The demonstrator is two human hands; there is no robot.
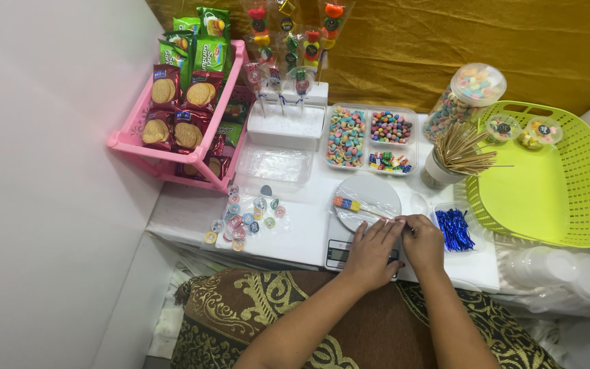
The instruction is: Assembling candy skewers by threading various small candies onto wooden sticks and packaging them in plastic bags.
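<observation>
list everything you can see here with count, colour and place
wooden skewer: one, with coloured candy pieces at its far end, over the scale plate
kitchen scale: one, white, table front centre
candy tray: one, clear, three compartments of mixed-colour sweets, behind the scale
skewer cup: one, full of plain wooden skewers, right of the tray
candy jar: one, clear, pastel sweets, far right
basket: one, lime green, right side
twist ties: a bunch, blue, in a clear tub
round stickers: many, mixed colours, table left
pink rack: one, holding biscuit packets, far left
left hand: on the scale, at the skewer
right hand: pinching the skewer's near end
</observation>
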